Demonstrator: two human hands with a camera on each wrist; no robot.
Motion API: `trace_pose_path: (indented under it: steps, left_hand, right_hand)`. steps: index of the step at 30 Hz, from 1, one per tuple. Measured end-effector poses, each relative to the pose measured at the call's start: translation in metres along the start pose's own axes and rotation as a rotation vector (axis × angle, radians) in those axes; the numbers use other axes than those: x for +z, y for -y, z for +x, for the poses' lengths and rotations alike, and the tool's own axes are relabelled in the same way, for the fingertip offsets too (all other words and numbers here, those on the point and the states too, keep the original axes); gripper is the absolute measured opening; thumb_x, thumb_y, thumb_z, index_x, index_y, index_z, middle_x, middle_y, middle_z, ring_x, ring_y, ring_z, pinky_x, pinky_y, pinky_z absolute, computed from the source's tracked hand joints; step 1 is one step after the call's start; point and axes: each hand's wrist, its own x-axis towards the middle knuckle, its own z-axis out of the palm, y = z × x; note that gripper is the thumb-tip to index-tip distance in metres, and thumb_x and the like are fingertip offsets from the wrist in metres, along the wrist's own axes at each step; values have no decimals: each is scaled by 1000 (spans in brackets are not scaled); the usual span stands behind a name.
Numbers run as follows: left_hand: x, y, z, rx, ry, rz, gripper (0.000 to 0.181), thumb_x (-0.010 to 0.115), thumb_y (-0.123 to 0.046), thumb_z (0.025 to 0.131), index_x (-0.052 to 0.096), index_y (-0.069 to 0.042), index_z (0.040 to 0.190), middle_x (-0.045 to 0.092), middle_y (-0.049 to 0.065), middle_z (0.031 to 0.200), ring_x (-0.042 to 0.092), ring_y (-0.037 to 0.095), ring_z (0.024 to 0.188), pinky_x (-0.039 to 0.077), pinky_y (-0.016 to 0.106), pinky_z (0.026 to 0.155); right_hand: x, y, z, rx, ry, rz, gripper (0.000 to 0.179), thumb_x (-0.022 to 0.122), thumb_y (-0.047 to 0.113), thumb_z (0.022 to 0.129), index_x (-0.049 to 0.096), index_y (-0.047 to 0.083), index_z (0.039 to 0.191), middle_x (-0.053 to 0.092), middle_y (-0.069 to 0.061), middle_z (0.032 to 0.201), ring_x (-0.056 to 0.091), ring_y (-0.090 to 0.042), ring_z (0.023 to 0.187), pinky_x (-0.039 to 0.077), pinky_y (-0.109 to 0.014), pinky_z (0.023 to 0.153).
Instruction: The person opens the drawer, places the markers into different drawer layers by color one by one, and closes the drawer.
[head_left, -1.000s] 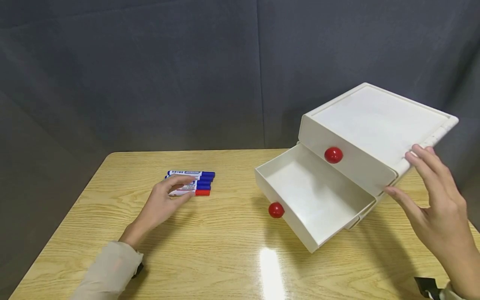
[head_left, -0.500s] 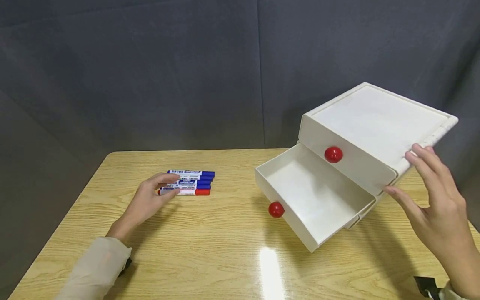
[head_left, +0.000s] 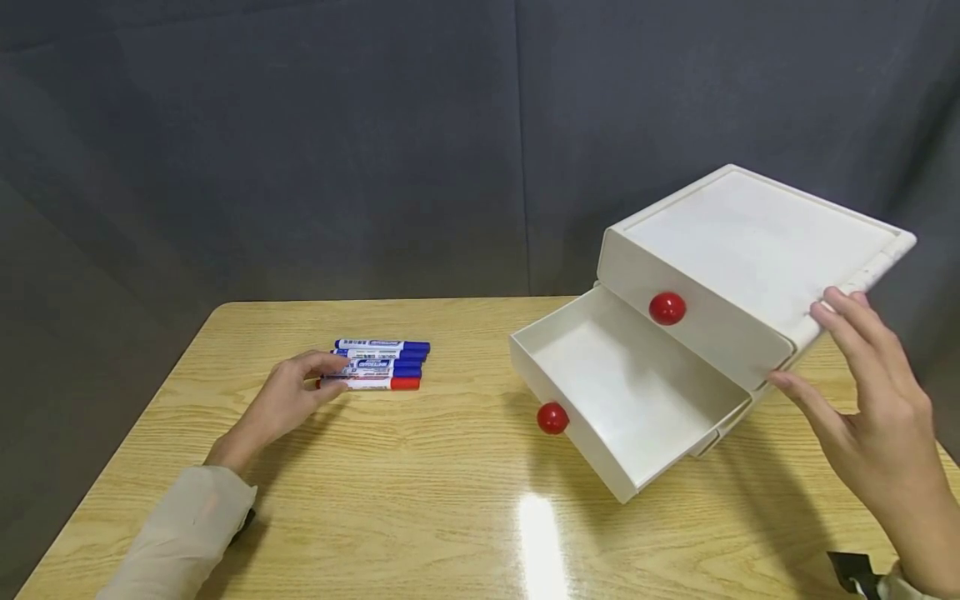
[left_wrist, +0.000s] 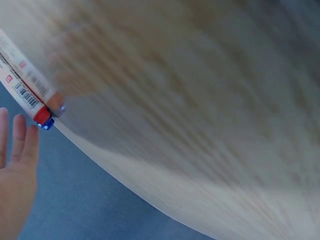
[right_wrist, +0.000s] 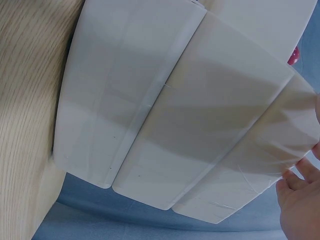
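Note:
Whiteboard markers lie side by side at the table's left, blue caps (head_left: 414,346) behind and one red cap (head_left: 405,384) in front. My left hand (head_left: 288,392) is at their left ends, thumb and fingers apart; in the left wrist view its straight fingers are beside the marker ends (left_wrist: 37,110). A white drawer cabinet (head_left: 757,242) stands at the right. Its lower drawer (head_left: 600,446) is pulled out, with nothing inside; the upper one is closed. My right hand (head_left: 885,400) touches the cabinet's right side, fingertips on the top edge and thumb at the front corner.
Red round knobs stick out from the upper drawer (head_left: 667,308) and the lower drawer front. The wooden table (head_left: 420,483) ends at a dark grey curtain (head_left: 375,167). In the right wrist view, the cabinet's side panels (right_wrist: 175,115) rise from the wood.
My left hand has drawn back leftward from over the middle of the markers to their left ends, uncovering more of them. My right hand and the cabinet stay put.

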Motion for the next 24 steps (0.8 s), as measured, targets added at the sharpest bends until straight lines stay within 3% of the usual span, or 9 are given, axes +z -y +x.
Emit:
trace_pose_path:
  steps: [5, 10, 18, 24]
  left_hand:
    - [-1, 2, 0, -4, 9, 22, 28, 70, -4, 90, 69, 2, 117, 67, 20, 118, 64, 27, 98, 58, 32, 82]
    - [-1, 3, 0, -10, 29, 38, 24, 70, -2, 90, 71, 0, 114, 67, 18, 113, 58, 21, 87, 49, 19, 69]
    - [0, 1, 1, 4, 85, 90, 24, 69, 3, 89, 72, -4, 111, 67, 13, 102, 53, 19, 81, 44, 22, 65]
    - [2, 3, 2, 21, 134, 119, 25, 69, 4, 88, 73, -5, 111, 69, 13, 105, 54, 18, 83, 46, 25, 68]
  right_hand:
    - [1, 1, 1, -4, -9, 8, 80, 53, 59, 93, 56, -13, 129, 53, -36, 134, 42, -36, 142, 28, -23, 121]
    - [0, 1, 1, -4, -4, 1, 81, 52, 59, 93, 55, -13, 129, 53, -36, 134, 42, -36, 142, 28, -23, 121]
    - [1, 3, 1, -5, -14, 7, 81, 53, 59, 92, 56, -13, 128, 53, -36, 133, 42, -35, 142, 28, -23, 121]
    - [1, 5, 2, -5, -23, 12, 81, 53, 59, 92, 57, -13, 127, 54, -37, 132, 42, -32, 142, 29, -24, 121]
